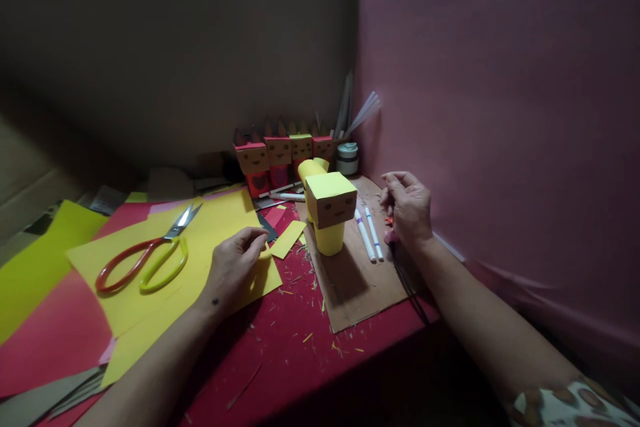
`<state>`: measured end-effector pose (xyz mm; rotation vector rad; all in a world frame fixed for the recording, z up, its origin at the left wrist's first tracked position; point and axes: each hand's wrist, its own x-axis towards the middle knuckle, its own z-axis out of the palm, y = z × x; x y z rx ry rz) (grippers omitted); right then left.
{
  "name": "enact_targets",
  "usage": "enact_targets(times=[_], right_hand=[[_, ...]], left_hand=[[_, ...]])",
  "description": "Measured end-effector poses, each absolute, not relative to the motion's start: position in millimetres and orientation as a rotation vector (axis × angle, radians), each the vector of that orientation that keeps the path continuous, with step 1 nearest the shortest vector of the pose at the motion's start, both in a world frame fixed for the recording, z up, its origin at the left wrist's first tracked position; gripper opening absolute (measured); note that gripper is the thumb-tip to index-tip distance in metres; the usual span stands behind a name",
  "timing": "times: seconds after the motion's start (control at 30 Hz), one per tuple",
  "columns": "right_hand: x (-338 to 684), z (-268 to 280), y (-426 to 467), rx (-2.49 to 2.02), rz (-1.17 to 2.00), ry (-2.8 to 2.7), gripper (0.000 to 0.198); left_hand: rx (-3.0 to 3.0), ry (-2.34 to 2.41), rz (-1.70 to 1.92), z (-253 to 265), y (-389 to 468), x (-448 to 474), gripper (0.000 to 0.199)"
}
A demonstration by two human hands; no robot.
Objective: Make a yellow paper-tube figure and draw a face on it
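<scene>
In the head view, the box-headed figure (331,202) stands upright before me on a sheet of brown cardboard (360,300), its yellow top and drawn face above a yellow cup-shaped body. Neither of my hands touches it. My left hand (237,260) is half curled over the edge of the yellow paper (210,260), near the loose yellow strip (289,240); whether its fingers pinch anything, I cannot tell. My right hand (407,203) is raised past the two markers (370,237), thumb and fingers drawn narrow (something thin could hide there, and I cannot tell). The scissors (165,240) lie well to the left, out of my grasp.

I judge this a pause between touches in paper-figure work, the head and body already joined. A next move on the figure would call for a light steadying hold, since its head overhangs the body.
</scene>
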<state>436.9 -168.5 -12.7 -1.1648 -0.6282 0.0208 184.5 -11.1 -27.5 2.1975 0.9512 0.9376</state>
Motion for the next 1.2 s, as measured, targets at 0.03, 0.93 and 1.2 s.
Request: enact_targets(times=[0.03, 0.93, 1.2], right_hand=[[431, -8, -173, -1.143, 0.032, -0.623, 0.025], [340, -14, -266, -1.000, 0.346, -0.608, 0.010], [347, -25, -265, -0.996, 0.326, -0.575, 0.015]], left_hand=[[2.183, 0.939, 0.948, -25, -14, 183, 0.027], [1.723, 0.458, 0.548, 14, -95, 140, 0.028], [2.379, 0.341, 0.245, -2, -74, 144, 0.020]])
